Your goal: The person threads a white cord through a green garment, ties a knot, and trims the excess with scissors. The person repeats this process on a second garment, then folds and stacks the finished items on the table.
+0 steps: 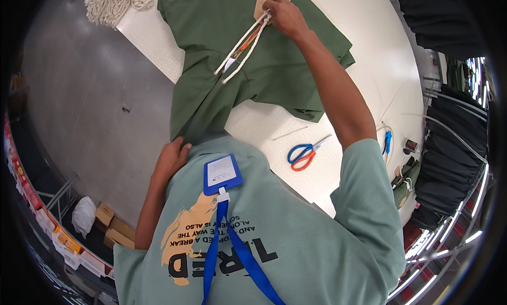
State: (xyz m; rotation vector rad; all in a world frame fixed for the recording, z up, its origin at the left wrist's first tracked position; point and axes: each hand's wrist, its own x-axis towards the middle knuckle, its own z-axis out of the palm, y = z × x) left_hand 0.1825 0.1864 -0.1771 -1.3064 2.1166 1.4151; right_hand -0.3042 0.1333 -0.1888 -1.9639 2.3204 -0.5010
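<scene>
A dark green garment (pixel 274 78) lies over the table edge, one part hanging toward my body. From two eyelets in it runs a white drawcord (pixel 244 68), drawn up to my right hand (pixel 288 19). That hand is closed around the cord's far end, and a thin tan strip shows beyond the fingers. Beside it is a tan card (pixel 260 7). Between the cord strands lie an orange strip and a small white label (pixel 229 65). My left hand (pixel 172 156) is at the garment's lower end by my waist, fingers curled at the cloth, partly hidden.
Blue-and-orange-handled scissors (pixel 303 155) lie on the white table (pixel 264 128) near a short loose cord (pixel 290 133). A bundle of white cords (pixel 117 7) sits at the far left corner. Dark garments (pixel 449 157) hang on racks at right. Cardboard boxes (pixel 117 234) stand lower left.
</scene>
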